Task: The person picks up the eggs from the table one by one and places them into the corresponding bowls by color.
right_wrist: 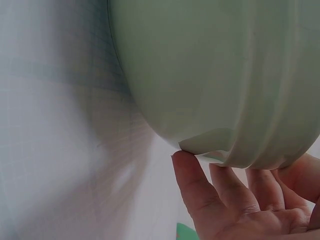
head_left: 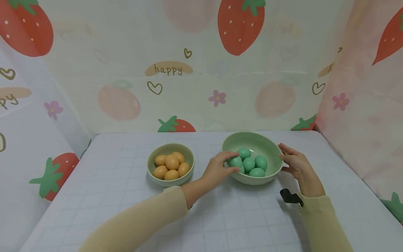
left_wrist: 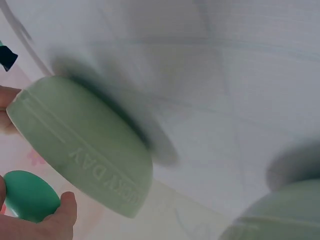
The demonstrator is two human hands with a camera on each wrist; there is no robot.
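Observation:
A green egg [head_left: 234, 161] is pinched between the thumb and fingers of my left hand [head_left: 216, 170], at the left rim of the larger green bowl [head_left: 252, 140]. The left wrist view shows this egg [left_wrist: 31, 196] just outside the bowl's rim line. Several more green eggs [head_left: 248, 163] lie inside the bowl. My right hand [head_left: 297, 167] grips the bowl's right side. In the right wrist view, its fingertips [right_wrist: 187, 162] touch the bowl's outer wall near the rim. Raised letters mark the bowl's side [left_wrist: 90, 145].
A smaller green bowl [head_left: 150, 171] with several orange eggs [head_left: 171, 162] stands left of my left hand. White checked cloth [head_left: 104, 196] covers the table. Strawberry-printed curtains [head_left: 189, 105] hang behind and at both sides. A black strap end [head_left: 289, 196] sticks out at my right cuff.

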